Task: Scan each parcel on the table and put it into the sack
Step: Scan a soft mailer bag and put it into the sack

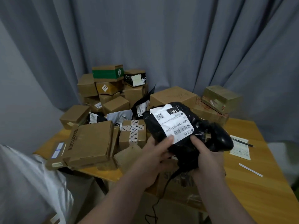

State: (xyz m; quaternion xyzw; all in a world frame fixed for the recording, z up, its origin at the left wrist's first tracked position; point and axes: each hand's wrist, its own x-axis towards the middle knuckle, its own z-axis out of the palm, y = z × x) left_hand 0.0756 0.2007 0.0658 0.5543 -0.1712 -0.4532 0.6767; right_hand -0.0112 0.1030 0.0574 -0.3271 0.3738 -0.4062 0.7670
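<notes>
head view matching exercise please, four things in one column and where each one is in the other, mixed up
1 black parcel
2 green-banded box
3 pen
4 cross-taped box

A on top of the back pile
B gripped by the left hand
C lying on the paper slip
D just left of the held parcel

Pairs: 1-B, 2-A, 3-C, 4-D

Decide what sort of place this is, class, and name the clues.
Probably a small makeshift parcel-sorting corner: brown cardboard boxes heaped on a wooden table, a black plastic mailer with a white barcode label being handled, grey curtains behind.
</notes>
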